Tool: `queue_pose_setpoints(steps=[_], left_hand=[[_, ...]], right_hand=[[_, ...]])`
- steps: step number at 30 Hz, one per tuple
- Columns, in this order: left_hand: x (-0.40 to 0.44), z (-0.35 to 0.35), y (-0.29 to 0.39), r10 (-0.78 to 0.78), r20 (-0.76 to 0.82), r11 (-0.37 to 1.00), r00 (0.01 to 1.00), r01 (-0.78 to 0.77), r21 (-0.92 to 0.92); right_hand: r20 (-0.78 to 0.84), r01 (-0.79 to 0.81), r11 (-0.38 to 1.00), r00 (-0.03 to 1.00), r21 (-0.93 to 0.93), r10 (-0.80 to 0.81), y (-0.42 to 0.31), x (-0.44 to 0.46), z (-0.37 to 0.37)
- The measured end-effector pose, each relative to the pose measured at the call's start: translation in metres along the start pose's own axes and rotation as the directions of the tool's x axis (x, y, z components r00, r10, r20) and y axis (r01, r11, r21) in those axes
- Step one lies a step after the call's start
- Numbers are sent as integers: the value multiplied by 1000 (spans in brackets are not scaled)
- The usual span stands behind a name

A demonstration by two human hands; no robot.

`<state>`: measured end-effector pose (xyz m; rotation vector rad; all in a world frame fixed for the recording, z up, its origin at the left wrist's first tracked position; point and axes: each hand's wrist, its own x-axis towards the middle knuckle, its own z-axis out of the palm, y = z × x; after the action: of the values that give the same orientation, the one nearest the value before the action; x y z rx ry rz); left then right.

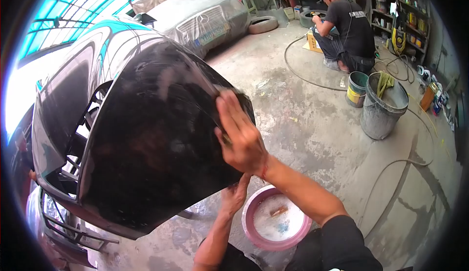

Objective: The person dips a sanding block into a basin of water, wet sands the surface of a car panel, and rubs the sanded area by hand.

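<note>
A black car bumper [151, 139] with a wet-looking, smeared surface fills the left and middle of the head view. My right hand [240, 133] lies against its right edge, fingers extended together along the surface and slightly blurred. A small yellowish-dark thing shows between thumb and palm; I cannot make out what it is. Lower down, my left hand [236, 194] grips the bumper's bottom edge from beneath, with its fingertips hidden behind it. Below my hands, a pink basin [248, 222] on the floor holds foamy water and a brownish piece.
A co-worker [349, 31] crouches at the back right. Beside that person stand a small bucket [356, 91] and a larger grey bucket [378, 119] with a yellowish cloth. A hose [293, 71] crosses the floor. A covered car [205, 19], a tyre [263, 25] and shelves [410, 17] stand behind.
</note>
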<state>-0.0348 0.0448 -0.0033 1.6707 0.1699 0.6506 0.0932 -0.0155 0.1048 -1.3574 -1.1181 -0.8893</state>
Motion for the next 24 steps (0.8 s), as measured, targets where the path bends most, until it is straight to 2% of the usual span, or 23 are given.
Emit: queue_pose_setpoints(steps=[3, 7, 8, 10, 12, 14, 16, 18, 19, 21, 22, 24], left_hand=[[0, -8, -15, -26, 56, 999, 998, 28, -26], [1, -8, -7, -2, 7, 1000, 1000, 2, 1], [2, -7, -14, 22, -3, 1000, 1000, -22, -11], [2, -9, -12, 37, 8, 999, 999, -37, -11], [-1, -3, -2, -85, 10, 996, 996, 85, 26], [1, 0, -2, -40, 7, 999, 999, 40, -7], [-2, -1, -3, 13, -21, 999, 1000, -13, -41], [0, -10, -7, -92, 48, 995, 995, 90, 40], [1, -10, -4, -81, 44, 996, 996, 80, 40], [4, -5, 4, 55, -1, 998, 998, -55, 39], [1, -6, 2, 64, -4, 997, 998, -64, 44], [-1, -12, -10, 46, 42, 978, 998, -54, 200]], right_hand=[[64, 99, 995, 993, 15, -99, -1, 46, 3], [105, 8, 1000, 994, -2, -8, 14, -54, -7], [105, 14, 1000, 994, -4, -13, 15, -49, -7], [40, 78, 997, 996, 24, -79, 11, -27, -4], [57, 95, 995, 994, 22, -96, 0, 40, 1], [60, 146, 988, 987, 53, -149, -6, 85, 7], [79, 130, 990, 988, 59, -134, -3, 71, 4], [94, 83, 996, 992, 42, -86, 5, 30, -2], [102, 43, 999, 994, 25, -46, 10, -12, -6], [116, -36, 999, 993, 20, 33, 19, -80, -8], [120, -57, 998, 991, 8, 56, 15, -86, -11], [54, -39, 999, 998, 2, 39, 12, -61, -6]])
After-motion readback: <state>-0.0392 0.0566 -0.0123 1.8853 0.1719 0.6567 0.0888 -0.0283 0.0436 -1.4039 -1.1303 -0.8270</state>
